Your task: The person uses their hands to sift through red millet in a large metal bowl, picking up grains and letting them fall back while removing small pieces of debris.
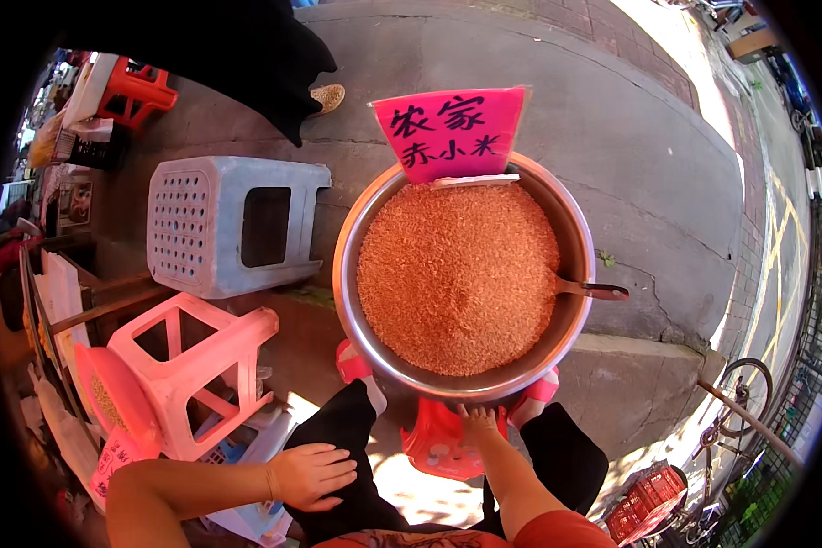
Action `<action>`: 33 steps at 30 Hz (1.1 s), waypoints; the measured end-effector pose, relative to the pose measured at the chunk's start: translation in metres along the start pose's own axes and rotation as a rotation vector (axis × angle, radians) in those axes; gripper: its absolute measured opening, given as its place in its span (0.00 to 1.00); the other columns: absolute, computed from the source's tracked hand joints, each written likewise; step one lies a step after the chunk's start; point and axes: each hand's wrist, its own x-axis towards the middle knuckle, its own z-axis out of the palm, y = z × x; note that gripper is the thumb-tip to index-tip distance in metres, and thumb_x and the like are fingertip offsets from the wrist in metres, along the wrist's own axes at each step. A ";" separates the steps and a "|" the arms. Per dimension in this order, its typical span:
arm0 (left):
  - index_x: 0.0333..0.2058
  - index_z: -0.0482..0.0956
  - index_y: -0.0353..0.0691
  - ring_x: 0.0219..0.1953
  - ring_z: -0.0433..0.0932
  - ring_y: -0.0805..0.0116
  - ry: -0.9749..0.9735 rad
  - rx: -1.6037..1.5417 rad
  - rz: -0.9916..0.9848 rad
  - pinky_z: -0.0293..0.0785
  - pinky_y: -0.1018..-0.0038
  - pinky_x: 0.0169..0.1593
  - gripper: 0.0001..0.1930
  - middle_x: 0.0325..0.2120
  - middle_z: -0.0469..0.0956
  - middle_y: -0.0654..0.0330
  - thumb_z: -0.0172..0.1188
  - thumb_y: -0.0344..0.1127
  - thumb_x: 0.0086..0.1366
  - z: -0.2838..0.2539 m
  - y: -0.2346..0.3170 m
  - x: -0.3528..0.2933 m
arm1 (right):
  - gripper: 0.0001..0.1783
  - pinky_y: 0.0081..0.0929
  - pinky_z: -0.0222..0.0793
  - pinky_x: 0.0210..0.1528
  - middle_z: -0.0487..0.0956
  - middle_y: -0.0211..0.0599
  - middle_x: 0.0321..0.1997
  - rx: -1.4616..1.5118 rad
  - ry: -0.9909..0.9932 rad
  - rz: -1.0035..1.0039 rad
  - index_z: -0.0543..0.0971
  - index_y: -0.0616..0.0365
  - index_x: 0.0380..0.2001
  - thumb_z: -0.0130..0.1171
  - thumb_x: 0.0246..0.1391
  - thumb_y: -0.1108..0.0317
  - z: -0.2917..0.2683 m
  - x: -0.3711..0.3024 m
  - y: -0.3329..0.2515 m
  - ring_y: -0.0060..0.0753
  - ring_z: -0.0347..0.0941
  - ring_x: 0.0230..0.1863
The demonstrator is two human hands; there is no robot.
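Note:
My left hand [315, 476] lies on my black-clad left knee, fingers stretched out and holding nothing. My right hand [478, 424] reaches forward with fingers spread, just by the near rim of a large metal basin [577, 212]; whether the fingertips touch it I cannot tell. A mound of reddish-brown grain [457, 274] fills the basin. Stuck in at the grain's right side is a scoop whose dark handle [603, 291] rests over the rim. A pink handwritten sign [447, 132] stands at the far side. Beneath my right hand is a red plastic stool [434, 449].
To the left lie a grey-blue stool [233, 224] and a pink stool [201, 365], both tipped sideways, beside a pink bowl of grain [110, 402]. Beyond stands another red stool [137, 94]. Someone in black clothing [237, 64] is at the far left. A red crate [647, 504] and bicycle [740, 402] are at right.

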 end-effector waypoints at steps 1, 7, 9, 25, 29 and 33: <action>0.40 0.78 0.42 0.47 0.75 0.62 0.012 0.030 -0.001 0.69 0.67 0.50 0.20 0.44 0.77 0.60 0.61 0.46 0.51 -0.008 -0.012 0.006 | 0.65 0.50 0.48 0.64 0.62 0.49 0.63 0.127 -0.211 -0.032 0.53 0.50 0.64 0.73 0.22 0.41 0.001 0.015 0.001 0.51 0.53 0.66; 0.37 0.79 0.44 0.45 0.76 0.65 0.134 0.176 -0.050 0.70 0.69 0.48 0.17 0.42 0.78 0.61 0.63 0.43 0.48 -0.001 -0.051 -0.005 | 0.35 0.47 0.60 0.58 0.73 0.48 0.53 -0.114 0.532 -0.641 0.70 0.56 0.52 0.61 0.40 0.50 0.010 0.064 -0.057 0.49 0.70 0.53; 0.36 0.79 0.42 0.44 0.77 0.63 0.241 0.259 -0.043 0.70 0.68 0.48 0.15 0.41 0.78 0.60 0.62 0.40 0.48 -0.005 -0.063 0.003 | 0.32 0.46 0.60 0.57 0.74 0.47 0.51 0.003 0.076 -0.611 0.71 0.55 0.50 0.59 0.42 0.51 0.000 0.085 -0.069 0.48 0.71 0.52; 0.32 0.78 0.36 0.38 0.77 0.59 1.022 0.029 -0.110 0.71 0.66 0.43 0.06 0.33 0.79 0.54 0.59 0.29 0.54 0.020 -0.032 0.045 | 0.20 0.38 0.70 0.46 0.79 0.42 0.42 -0.277 -0.061 -0.433 0.79 0.50 0.44 0.43 0.56 0.55 -0.012 0.117 -0.060 0.42 0.77 0.43; 0.33 0.77 0.36 0.42 0.74 0.62 1.034 -0.605 0.685 0.69 0.59 0.44 0.08 0.34 0.78 0.59 0.58 0.33 0.57 -0.020 0.111 0.057 | 0.17 0.43 0.72 0.23 0.79 0.50 0.38 0.135 -0.176 -0.247 0.78 0.61 0.41 0.45 0.53 0.67 -0.039 0.077 -0.066 0.51 0.77 0.33; 0.21 0.74 0.41 0.36 0.72 0.68 1.381 -1.086 0.585 0.68 0.62 0.42 0.07 0.26 0.75 0.61 0.57 0.30 0.57 0.014 0.221 0.051 | 0.16 0.43 0.73 0.32 0.79 0.49 0.38 -0.216 -0.021 -0.407 0.79 0.58 0.39 0.46 0.53 0.65 -0.063 0.020 -0.081 0.48 0.78 0.34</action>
